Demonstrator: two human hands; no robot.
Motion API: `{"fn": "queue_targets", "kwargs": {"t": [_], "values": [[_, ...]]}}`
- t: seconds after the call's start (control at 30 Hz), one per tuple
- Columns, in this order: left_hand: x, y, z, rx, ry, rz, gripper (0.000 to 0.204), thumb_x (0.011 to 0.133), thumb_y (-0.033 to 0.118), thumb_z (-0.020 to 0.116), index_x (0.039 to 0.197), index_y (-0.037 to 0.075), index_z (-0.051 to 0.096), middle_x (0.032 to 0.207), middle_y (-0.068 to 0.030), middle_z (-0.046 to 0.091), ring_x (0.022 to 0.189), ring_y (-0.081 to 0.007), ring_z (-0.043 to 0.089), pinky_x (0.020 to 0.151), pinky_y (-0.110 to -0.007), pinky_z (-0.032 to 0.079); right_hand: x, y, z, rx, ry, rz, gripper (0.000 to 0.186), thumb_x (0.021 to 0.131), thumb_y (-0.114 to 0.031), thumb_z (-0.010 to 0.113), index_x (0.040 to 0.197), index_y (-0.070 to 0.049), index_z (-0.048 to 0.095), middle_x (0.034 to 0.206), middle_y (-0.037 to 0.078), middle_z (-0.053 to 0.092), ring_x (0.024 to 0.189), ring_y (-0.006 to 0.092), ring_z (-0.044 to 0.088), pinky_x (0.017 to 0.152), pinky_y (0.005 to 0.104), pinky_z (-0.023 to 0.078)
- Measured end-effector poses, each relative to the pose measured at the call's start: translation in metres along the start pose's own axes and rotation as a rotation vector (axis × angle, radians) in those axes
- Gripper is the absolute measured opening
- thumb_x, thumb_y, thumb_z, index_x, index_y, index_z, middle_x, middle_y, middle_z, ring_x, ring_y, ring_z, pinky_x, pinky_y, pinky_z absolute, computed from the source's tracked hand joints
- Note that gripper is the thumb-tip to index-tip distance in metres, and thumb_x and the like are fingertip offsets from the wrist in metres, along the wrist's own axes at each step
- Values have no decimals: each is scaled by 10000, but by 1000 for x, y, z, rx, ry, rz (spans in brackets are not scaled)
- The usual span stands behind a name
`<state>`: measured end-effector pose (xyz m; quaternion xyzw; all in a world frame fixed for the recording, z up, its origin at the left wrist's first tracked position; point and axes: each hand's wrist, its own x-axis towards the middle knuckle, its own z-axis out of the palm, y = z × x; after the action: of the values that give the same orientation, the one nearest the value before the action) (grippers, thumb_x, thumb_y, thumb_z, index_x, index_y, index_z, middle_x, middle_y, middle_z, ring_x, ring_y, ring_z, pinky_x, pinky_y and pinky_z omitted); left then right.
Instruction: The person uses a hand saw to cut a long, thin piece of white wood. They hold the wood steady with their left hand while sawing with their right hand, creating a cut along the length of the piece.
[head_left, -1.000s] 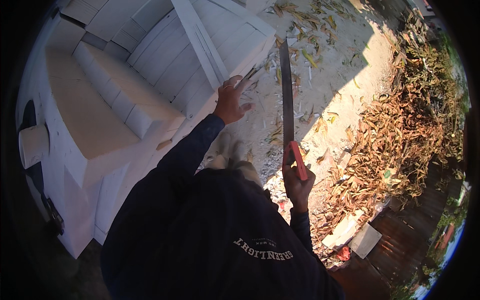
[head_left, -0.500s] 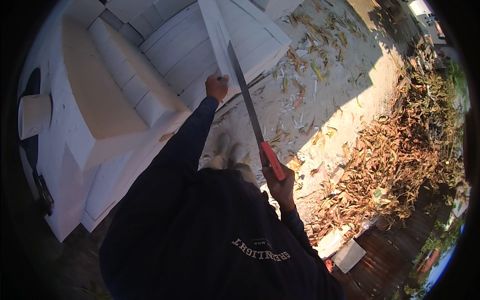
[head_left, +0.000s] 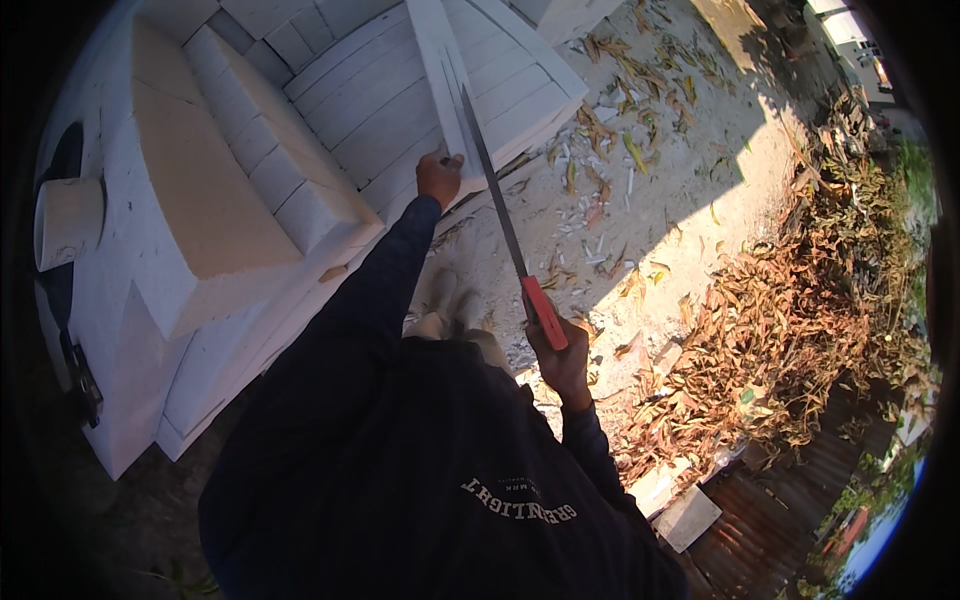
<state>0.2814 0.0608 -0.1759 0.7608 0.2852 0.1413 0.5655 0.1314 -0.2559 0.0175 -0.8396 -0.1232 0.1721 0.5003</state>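
Observation:
My right hand [head_left: 563,362] is wrapped round the red handle of a hand saw [head_left: 502,205]. The long toothed blade slants up and away to the left, its far part lying along a long, narrow white block [head_left: 447,95]. My left hand [head_left: 439,176] grips the near end of that block at its left edge, fingers closed, close to the blade. Beneath the narrow block is a stack of wide white blocks [head_left: 370,110]. Where the blade meets the block, the depth of any cut cannot be made out.
More white blocks [head_left: 215,200] rise in a stack on the left, with a white pipe-like cylinder [head_left: 70,222] beside them. Pale sandy ground [head_left: 600,200] with scattered leaves and white chips lies to the right. Beyond are a heap of dry leaves [head_left: 800,330] and a rusty corrugated sheet [head_left: 780,500].
The saw handle has shifted slightly up and away, and the blade has slid a little along. My left hand keeps its hold on the narrow block. The view has tilted slightly.

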Motion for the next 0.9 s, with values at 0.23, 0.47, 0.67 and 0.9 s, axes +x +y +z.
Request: {"fn": "queue_targets", "kwargs": {"t": [0.23, 0.47, 0.67, 0.9], "values": [[-5, 14, 0, -33, -13, -82, 362, 925, 160, 728, 1211, -61, 701, 923, -233, 746, 854, -328, 720, 789, -411, 528, 5, -2, 4, -311, -105, -126, 679, 868, -38, 593, 1531, -56, 445, 1000, 227, 724, 797, 446, 698, 681, 465, 563], [-2, 11, 0, 2, -19, -112, 333, 921, 156, 729, 1193, -35, 713, 934, -231, 750, 869, -352, 715, 797, -424, 522, -1, -19, 10, -101, -29, -28, 163, 896, 0, 648, 1052, 7, 693, 735, 123, 664, 621, 240, 647, 607, 353, 495], [-2, 7, -1, 37, -30, -33, 472, 931, 164, 720, 1344, -45, 628, 944, -239, 747, 872, -335, 714, 808, -408, 527, 3, -43, -9, 60, 8, -24, 104, 915, -68, 696, 898, 25, 653, 662, 37, 565, 631, 89, 500, 567, 310, 424], [-2, 10, -4, 40, -83, -134, 536, 927, 171, 730, 1369, -95, 588, 1031, -248, 738, 925, -293, 709, 835, -369, 531, 17, -37, 5, 39, 39, -37, 129, 898, -75, 691, 857, 34, 634, 637, 76, 568, 597, 122, 511, 560, 332, 434]]}}
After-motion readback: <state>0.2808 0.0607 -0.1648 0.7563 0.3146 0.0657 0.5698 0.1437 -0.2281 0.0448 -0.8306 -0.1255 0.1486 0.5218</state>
